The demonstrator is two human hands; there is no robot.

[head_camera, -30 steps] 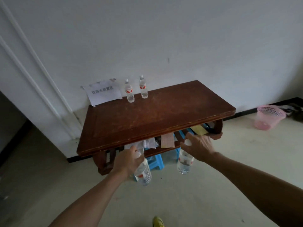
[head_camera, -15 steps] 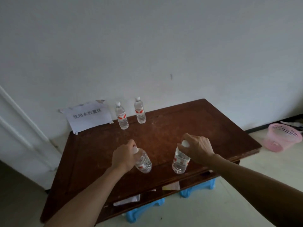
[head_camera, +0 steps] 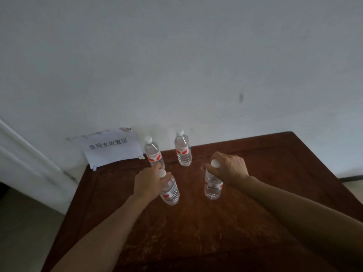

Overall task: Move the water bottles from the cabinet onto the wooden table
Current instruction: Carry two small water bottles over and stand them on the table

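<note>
Left hand (head_camera: 148,182) grips the neck of a tilted clear plastic water bottle (head_camera: 171,191); right hand (head_camera: 230,168) grips an upright second bottle (head_camera: 213,188); both bases face the brown wooden table (head_camera: 275,173) directly below.

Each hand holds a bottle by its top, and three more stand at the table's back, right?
No: the head view shows two more, not three, the back left bottle and back right bottle. The left hand and right hand do each hold one by its top.

Dark wooden bench (head_camera: 255,222), back edge at the wall. Near that edge: left bottle (head_camera: 154,154) & right bottle (head_camera: 183,152), upright, apart. Paper sign (head_camera: 112,148) at back-left corner.
</note>
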